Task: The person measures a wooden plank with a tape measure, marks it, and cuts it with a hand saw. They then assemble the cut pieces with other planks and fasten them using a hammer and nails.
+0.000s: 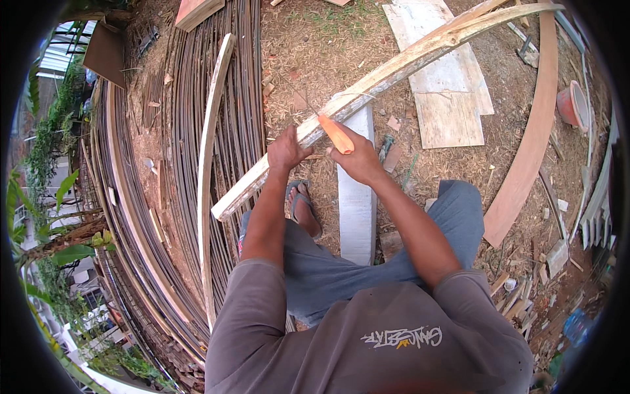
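A long pale timber (246, 182) crosses diagonally in front of me, over a whitish beam (356, 217) that runs away from me between my legs. My left hand (289, 148) grips the timber left of that beam. My right hand (354, 157) is closed on an orange-handled saw (336, 133), held at the timber just right of my left hand. The saw's thin blade shows almost edge-on, pointing forward and slightly left.
Long dark strips (243, 72) and a separate pale batten (214, 111) lie at left. Plywood sheets (449, 128) lie ahead right, beside a long curved board (525, 171) and a reddish bucket (572, 105). Scraps litter the ground; plants (65, 197) line the far left.
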A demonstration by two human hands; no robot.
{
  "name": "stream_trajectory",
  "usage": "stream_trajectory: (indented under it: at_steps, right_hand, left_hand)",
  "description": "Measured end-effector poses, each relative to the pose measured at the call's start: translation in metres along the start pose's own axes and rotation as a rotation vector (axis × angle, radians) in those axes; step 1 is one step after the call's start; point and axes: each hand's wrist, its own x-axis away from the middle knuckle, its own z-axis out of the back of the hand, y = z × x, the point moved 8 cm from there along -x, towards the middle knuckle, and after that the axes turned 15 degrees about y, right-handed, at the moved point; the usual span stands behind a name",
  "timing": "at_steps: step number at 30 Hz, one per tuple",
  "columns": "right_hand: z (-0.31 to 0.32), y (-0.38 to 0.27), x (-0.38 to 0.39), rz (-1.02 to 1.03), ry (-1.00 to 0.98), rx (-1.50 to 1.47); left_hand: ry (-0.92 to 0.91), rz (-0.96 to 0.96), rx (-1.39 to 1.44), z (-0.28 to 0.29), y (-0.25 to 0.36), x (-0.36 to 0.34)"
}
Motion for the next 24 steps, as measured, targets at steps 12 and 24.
stream_trajectory:
  at_steps: [12,24]
  right_hand:
    - [0.157,-0.063,0.216,-0.11,-0.097,0.103]
    - [0.101,-0.027,0.124,-0.06,-0.052,0.004]
  left_hand:
    - [-0.109,0.043,-0.032,-0.01,-0.005,-0.003]
    - [-0.113,0.042,-0.072,-0.003,0.002,-0.002]
